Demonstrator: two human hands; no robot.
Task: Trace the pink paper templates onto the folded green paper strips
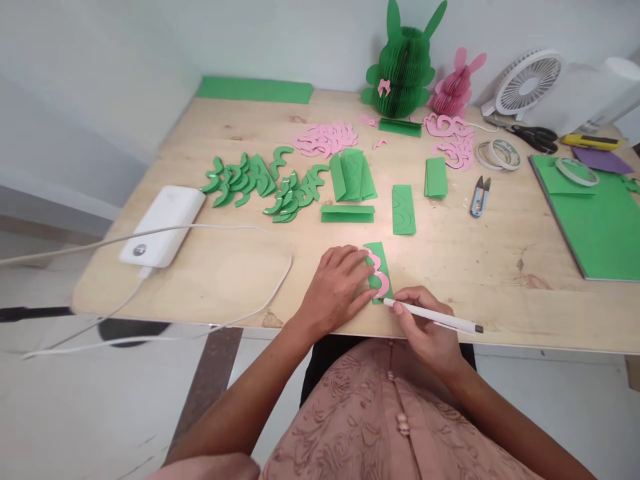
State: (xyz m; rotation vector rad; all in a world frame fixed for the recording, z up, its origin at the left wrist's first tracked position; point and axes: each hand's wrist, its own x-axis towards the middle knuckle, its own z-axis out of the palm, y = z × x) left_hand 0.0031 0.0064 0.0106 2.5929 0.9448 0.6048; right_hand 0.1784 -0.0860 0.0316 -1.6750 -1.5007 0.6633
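My left hand [340, 288] lies flat near the table's front edge, its fingertips pressing on a pink wavy paper cutout [382, 284]. Beneath that cutout is a green paper rectangle [379, 251], partly covered by my fingers. A white pen [435, 316] is held in my right hand [429, 333], closed around it. The pen's tip is at the lower edge of the cutout; whether it touches the paper I cannot tell. Just beyond lies another green rectangle [403, 210] with curved lines drawn on it.
Green cutouts [235, 181], pink cutouts [327, 138] and folded green papers [353, 177] lie farther back. Small snips [481, 197], tape rolls [504, 155] and a green sheet stack [600, 227] are rightward. Paper rabbits [404, 67] and a fan [530, 83] stand behind. A power bank [165, 227] sits left.
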